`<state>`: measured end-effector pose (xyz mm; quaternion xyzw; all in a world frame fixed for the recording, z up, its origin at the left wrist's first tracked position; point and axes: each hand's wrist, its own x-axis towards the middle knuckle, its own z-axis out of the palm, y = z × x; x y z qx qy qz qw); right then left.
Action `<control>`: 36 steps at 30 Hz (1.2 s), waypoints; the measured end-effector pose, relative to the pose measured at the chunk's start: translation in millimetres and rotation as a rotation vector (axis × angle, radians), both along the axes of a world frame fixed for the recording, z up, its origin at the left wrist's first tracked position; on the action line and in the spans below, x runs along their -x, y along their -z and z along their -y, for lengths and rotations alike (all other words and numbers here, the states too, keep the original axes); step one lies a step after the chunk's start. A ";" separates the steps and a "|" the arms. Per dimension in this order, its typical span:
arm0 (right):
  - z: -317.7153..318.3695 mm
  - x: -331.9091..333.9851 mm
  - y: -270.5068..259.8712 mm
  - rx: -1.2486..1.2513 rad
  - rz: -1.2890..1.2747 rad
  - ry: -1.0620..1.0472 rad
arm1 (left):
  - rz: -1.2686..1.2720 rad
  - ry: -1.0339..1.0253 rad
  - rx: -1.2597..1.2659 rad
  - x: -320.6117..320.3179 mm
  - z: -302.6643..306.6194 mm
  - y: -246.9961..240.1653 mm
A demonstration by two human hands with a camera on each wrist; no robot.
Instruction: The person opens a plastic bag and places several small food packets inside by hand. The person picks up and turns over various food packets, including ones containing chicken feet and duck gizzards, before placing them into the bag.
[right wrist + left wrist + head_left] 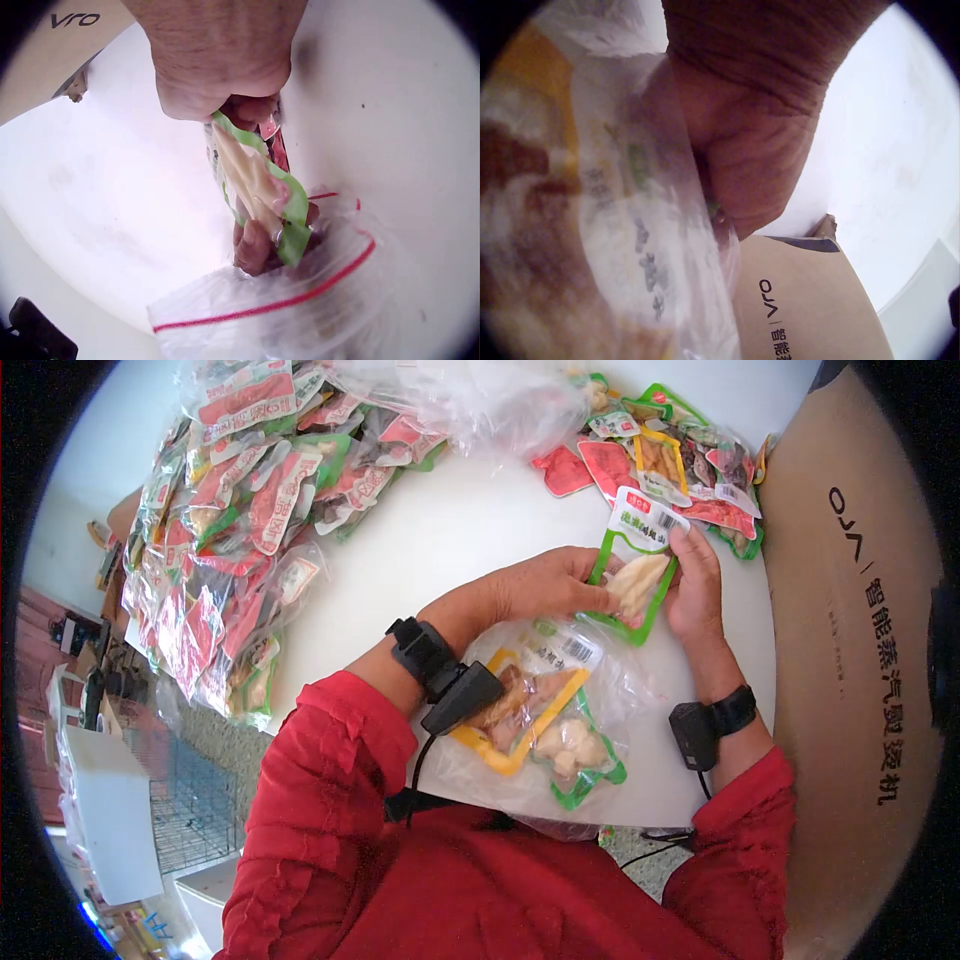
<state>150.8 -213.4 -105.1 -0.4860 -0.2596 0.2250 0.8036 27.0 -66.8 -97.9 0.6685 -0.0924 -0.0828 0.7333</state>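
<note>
A person in red sleeves is at the near side of a white surface. A black camera is on each wrist. Nearest on the surface is a clear zip bag with a red stripe. In it are a yellow-edged food packet and, on its right, a green-edged food packet.

Just past the bag, both hands hold up a see-through packet with green sides and pale food in it. The left hand pinches its low left side. The right hand pinches its top right part, with the thumb on the front.

A tall brown cardboard box stands along the right. On the left is a big heap of food packets. Far right is a smaller pile of packets. Crinkly clear plastic lies at the far side.
</note>
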 end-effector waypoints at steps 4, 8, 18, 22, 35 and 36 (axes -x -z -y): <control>1.7 1.4 0.4 0.006 -0.022 -0.001 | 0.004 0.002 -0.076 -3.0 -3.7 7.2; -0.4 -5.5 8.3 -0.009 -0.030 0.017 | 0.043 -0.023 -0.104 -4.3 -3.8 7.1; 5.1 -28.2 15.0 0.037 0.000 0.283 | 0.208 -0.446 -0.216 0.2 -11.8 -6.5; 1.9 -20.5 9.4 -0.030 -0.076 0.321 | 0.391 -0.424 -0.464 4.7 -9.5 -10.6; 5.2 -24.8 14.1 0.024 -0.019 0.269 | 0.539 -0.348 -0.695 3.3 -23.0 -4.2; 5.7 -21.4 10.0 0.031 -0.004 0.235 | 0.581 -0.426 -0.770 2.2 -22.0 -4.8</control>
